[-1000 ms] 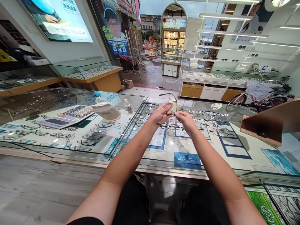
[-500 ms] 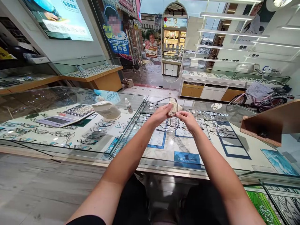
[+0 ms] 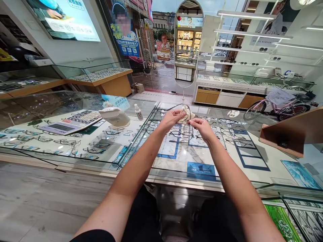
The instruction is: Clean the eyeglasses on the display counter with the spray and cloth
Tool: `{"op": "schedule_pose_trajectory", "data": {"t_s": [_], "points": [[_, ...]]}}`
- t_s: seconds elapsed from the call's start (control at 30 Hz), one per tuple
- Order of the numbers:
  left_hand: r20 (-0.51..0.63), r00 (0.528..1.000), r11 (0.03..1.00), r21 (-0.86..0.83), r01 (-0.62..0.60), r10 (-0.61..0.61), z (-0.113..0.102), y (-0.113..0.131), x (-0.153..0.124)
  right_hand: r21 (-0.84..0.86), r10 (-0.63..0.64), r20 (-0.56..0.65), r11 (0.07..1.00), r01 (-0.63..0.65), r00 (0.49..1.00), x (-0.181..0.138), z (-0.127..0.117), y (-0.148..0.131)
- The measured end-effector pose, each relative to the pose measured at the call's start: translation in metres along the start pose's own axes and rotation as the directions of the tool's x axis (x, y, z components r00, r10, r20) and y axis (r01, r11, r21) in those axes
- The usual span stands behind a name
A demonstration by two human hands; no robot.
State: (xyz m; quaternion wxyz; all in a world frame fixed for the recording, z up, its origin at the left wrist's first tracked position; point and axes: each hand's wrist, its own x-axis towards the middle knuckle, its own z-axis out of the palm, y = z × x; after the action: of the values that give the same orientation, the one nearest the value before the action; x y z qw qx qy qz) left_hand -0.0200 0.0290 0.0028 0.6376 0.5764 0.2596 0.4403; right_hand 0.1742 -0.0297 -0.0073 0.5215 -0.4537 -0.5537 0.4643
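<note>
Over the glass counter, both of my hands are together in front of me. My left hand (image 3: 172,119) is closed, pinching a crumpled cream cloth (image 3: 186,115) against a pair of eyeglasses (image 3: 169,109). One dark, thin temple of the eyeglasses sticks out above and to the left of that hand; cloth and fingers cover most of the frame. My right hand (image 3: 202,127) grips the eyeglasses at the right edge of the cloth, thumb and fingers pressed together. More eyeglass frames lie under the glass below my hands.
The glass display counter (image 3: 176,169) spans the front. On its left part stand a white spray bottle (image 3: 138,113), a white rounded device (image 3: 116,117) and a large calculator (image 3: 72,122). A brown wooden stand (image 3: 285,134) is at the right. Behind are an oval mirror (image 3: 188,43) and a bicycle (image 3: 285,104).
My left hand has shifted slightly left with the cloth, which is now more bunched up. The right hand stays nearly where it was, still gripping the eyeglasses.
</note>
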Motion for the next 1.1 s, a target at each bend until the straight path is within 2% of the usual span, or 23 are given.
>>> {"op": "schedule_pose_trajectory", "data": {"t_s": [0.23,0.53,0.77,1.0,1.1], "points": [[0.076,0.997,1.000,0.008,-0.004,0.003,-0.001,-0.007,0.003,-0.009,0.005,0.062,1.000,-0.004,0.998,-0.001,0.003,0.002],[-0.012,0.999,0.996,0.067,-0.052,0.053,0.010,-0.006,0.002,-0.032,0.020,0.071,0.999,-0.018,0.997,-0.004,0.006,-0.002],[0.150,0.985,0.996,0.012,-0.085,0.082,0.001,-0.006,0.003,-0.028,-0.011,0.040,1.000,0.012,0.999,-0.001,-0.002,-0.002],[-0.003,0.990,0.985,0.099,-0.143,0.144,0.012,-0.010,0.003,0.013,-0.001,0.093,1.000,0.000,0.996,-0.004,0.005,-0.002],[-0.010,0.993,0.985,0.123,-0.119,0.121,0.011,-0.005,0.001,0.023,-0.002,0.103,1.000,0.000,0.995,-0.004,0.005,-0.003]]}}
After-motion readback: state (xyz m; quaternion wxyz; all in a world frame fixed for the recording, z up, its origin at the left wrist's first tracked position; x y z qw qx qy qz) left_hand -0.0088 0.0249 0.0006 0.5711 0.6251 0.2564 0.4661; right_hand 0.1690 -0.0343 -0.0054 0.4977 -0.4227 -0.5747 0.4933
